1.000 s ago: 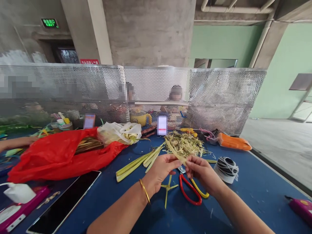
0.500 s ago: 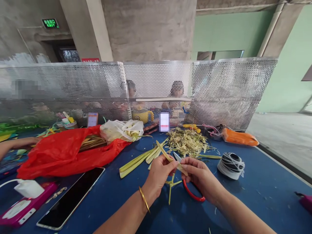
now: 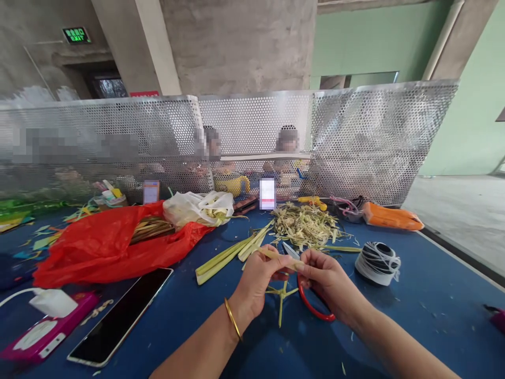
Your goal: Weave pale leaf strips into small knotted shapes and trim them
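Note:
Between my two hands is a pale yellow-green leaf strip (image 3: pixel 281 258), lying nearly level. My left hand (image 3: pixel 258 276) pinches it along its length with thumb and fingers. At its right end, my right hand (image 3: pixel 324 271) grips it between thumb and fingertips. Beneath my hands, a small star-shaped piece of knotted strips (image 3: pixel 281 293) lies on the blue table. Scissors with red handles (image 3: pixel 315 305) rest partly under my right hand, their blade tips pointing away from me. Beyond my left hand lie several flat green leaf strips (image 3: pixel 221 260).
A heap of shredded leaf scraps (image 3: pixel 305 226) lies ahead. On the right are a thread spool (image 3: pixel 377 263) and an orange packet (image 3: pixel 392 217). Leftward are a red plastic bag (image 3: pixel 90 242), a phone (image 3: pixel 122 316) and a purple power strip (image 3: pixel 49 329). A perforated metal screen (image 3: pixel 252 121) stands behind.
The leaf strip has turned from steeply slanted to nearly level, with my left fingers now bent over it. Another person's hand at the far left has gone from view.

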`<state>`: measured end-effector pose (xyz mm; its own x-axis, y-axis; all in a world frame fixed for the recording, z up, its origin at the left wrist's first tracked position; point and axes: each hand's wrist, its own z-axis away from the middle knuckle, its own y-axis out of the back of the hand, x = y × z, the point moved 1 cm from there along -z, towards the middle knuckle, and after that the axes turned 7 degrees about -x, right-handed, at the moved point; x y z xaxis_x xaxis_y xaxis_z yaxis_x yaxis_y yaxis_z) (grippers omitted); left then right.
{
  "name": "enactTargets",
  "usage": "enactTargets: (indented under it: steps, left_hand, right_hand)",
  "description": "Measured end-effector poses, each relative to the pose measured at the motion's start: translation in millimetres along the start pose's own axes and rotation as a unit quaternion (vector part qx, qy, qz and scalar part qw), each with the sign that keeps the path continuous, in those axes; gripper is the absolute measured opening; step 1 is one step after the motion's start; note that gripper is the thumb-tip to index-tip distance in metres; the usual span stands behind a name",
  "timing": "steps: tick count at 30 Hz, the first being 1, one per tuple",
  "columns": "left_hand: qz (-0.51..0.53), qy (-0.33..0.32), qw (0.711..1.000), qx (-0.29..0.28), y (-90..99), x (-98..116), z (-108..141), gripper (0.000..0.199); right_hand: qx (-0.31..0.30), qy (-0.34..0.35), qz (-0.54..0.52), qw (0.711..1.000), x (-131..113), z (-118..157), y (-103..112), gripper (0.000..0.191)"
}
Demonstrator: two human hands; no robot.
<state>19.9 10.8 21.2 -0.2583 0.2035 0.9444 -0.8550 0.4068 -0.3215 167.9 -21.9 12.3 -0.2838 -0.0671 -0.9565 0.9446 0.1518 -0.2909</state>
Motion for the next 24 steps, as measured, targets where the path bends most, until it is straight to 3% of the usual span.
enactTargets:
  steps: [4,9,12,14,16,18,21,24]
  left_hand:
    - [0.039,-0.008,0.999,0.022,3.9,3.4,-1.6,0.030]
    - [-0.114,0.006,0.992,0.058,10.1,6.1,-3.3,0.023]
    - [-0.227,-0.090,0.956,0.162,14.7,10.5,-3.9,0.034]
    - [-0.329,-0.214,0.897,0.205,13.0,16.6,-3.8,0.040]
    - [-0.417,-0.272,0.854,0.149,5.6,22.3,-5.4,0.030]
    - [-0.467,-0.256,0.844,0.062,-3.9,26.0,-9.5,0.024]
    - [-0.483,-0.150,0.861,-0.053,-12.9,24.8,-19.5,0.017]
    - [-0.432,-0.104,0.890,-0.105,-11.5,16.5,-30.2,0.017]
  right_hand:
    - [0.039,0.033,0.001,0.999,-4.8,-0.7,4.1,0.031]
    - [0.107,0.080,-0.021,0.991,-11.2,-2.4,9.1,0.038]
    - [0.129,0.104,0.028,0.986,-14.1,-2.5,11.9,0.037]
    - [0.135,0.120,0.072,0.981,-15.0,-1.9,12.9,0.036]
    - [0.124,0.125,0.110,0.978,-14.7,-1.5,12.8,0.035]
    - [0.113,0.131,0.139,0.975,-13.3,-1.6,12.7,0.033]
    - [0.115,0.150,0.170,0.967,-11.3,-2.4,15.0,0.026]
    - [0.122,0.158,0.184,0.963,-9.5,-3.8,19.3,0.019]
